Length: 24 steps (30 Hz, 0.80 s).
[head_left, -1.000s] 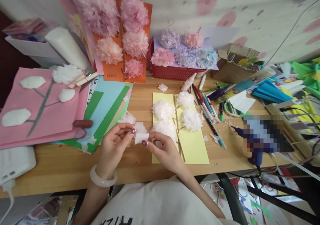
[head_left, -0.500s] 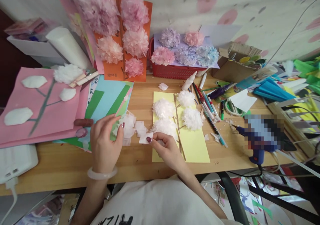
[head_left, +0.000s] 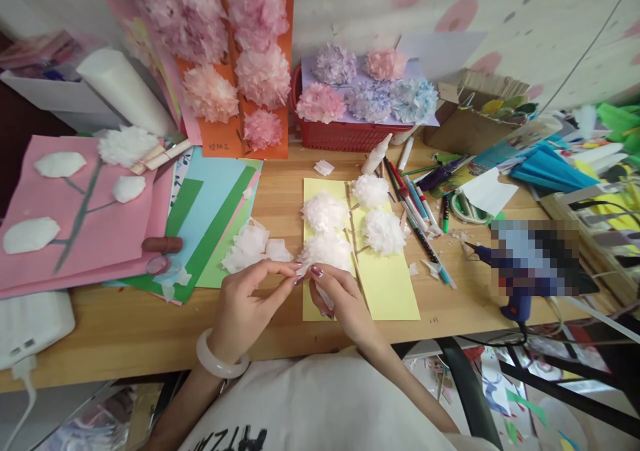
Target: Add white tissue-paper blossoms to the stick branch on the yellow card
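My left hand (head_left: pixel 247 304) and my right hand (head_left: pixel 336 296) meet over the wooden desk (head_left: pixel 125 331), fingertips pinched together on a small piece of white tissue paper (head_left: pixel 304 269). The paper shows only as a sliver between the fingers, with a strip under the right palm. Just behind them lies a yellow card (head_left: pixel 385 284) with several white tissue flowers (head_left: pixel 327 212) glued along a thin stem. A loose pile of white tissue squares (head_left: pixel 250 245) sits left of the card, beyond my left hand.
Coloured paper sheets (head_left: pixel 210 204) and a pink card with white flowers (head_left: pixel 75 211) lie at the left. Pens (head_left: pixel 415 207) are scattered right of the yellow card, a blue glue gun (head_left: pixel 505 284) beyond them. A red basket (head_left: pixel 345 134) stands at the back.
My left hand left the tissue pile and came back right to meet my right hand. Both hands now pinch the tissue piece close to the yellow card.
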Each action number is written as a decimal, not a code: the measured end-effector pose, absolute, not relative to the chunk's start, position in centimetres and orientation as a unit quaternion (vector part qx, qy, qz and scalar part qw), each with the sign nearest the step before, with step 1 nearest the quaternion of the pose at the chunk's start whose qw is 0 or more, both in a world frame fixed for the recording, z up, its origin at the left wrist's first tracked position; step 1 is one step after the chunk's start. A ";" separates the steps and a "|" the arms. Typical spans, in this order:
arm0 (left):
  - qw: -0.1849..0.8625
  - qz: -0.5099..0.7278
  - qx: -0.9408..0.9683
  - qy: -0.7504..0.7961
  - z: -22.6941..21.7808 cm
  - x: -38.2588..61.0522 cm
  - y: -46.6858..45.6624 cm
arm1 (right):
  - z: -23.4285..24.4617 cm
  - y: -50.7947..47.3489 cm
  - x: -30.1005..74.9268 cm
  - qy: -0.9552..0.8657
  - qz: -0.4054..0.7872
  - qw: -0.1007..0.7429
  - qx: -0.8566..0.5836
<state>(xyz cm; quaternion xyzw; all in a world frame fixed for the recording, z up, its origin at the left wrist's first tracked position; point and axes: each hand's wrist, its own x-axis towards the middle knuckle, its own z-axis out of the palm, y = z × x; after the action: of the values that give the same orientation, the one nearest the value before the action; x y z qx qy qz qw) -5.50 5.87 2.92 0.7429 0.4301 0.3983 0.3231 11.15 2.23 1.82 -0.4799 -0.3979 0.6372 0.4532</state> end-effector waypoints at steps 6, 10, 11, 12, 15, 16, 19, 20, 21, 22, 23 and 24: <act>0.375 0.402 0.715 0.432 3.0 -5.4 5.7 | 1.7 2.4 11.3 -0.407 0.637 0.460 -0.466; 0.365 0.396 0.727 0.425 3.0 -5.3 5.6 | 1.6 2.3 11.5 -0.408 0.634 0.456 -0.472; 0.361 0.394 0.731 0.424 3.1 -5.3 5.6 | 1.6 2.3 11.6 -0.409 0.634 0.455 -0.473; 0.355 0.393 0.735 0.425 3.1 -5.3 5.6 | 1.6 2.3 11.6 -0.408 0.634 0.455 -0.473; 0.335 0.387 0.744 0.429 3.1 -5.1 5.5 | 1.5 2.2 11.7 -0.406 0.637 0.453 -0.474; 0.334 0.385 0.744 0.432 3.0 -5.1 5.5 | 1.5 2.2 11.7 -0.406 0.637 0.450 -0.476; 0.367 0.384 0.726 0.437 3.0 -4.9 5.5 | 1.6 2.2 11.9 -0.409 0.627 0.446 -0.491; 0.387 0.385 0.716 0.435 3.1 -4.9 5.6 | 1.7 2.2 11.9 -0.412 0.620 0.446 -0.497; 0.406 0.387 0.706 0.433 3.2 -4.9 5.6 | 1.7 2.2 12.0 -0.418 0.613 0.444 -0.502; 0.421 0.385 0.699 0.431 3.3 -4.9 5.6 | 1.8 2.2 12.0 -0.424 0.606 0.443 -0.506; 0.428 0.381 0.698 0.430 3.4 -4.9 5.7 | 1.8 2.2 12.1 -0.432 0.599 0.441 -0.510; 0.428 0.374 0.701 0.430 3.5 -4.9 5.7 | 1.8 2.3 12.1 -0.440 0.593 0.440 -0.512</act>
<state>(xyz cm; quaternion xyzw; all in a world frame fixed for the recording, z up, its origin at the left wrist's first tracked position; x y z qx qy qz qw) -4.91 5.72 3.47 0.7012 0.4304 0.3739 0.4282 12.10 2.27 1.82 -0.5117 -0.4395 0.5927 0.4401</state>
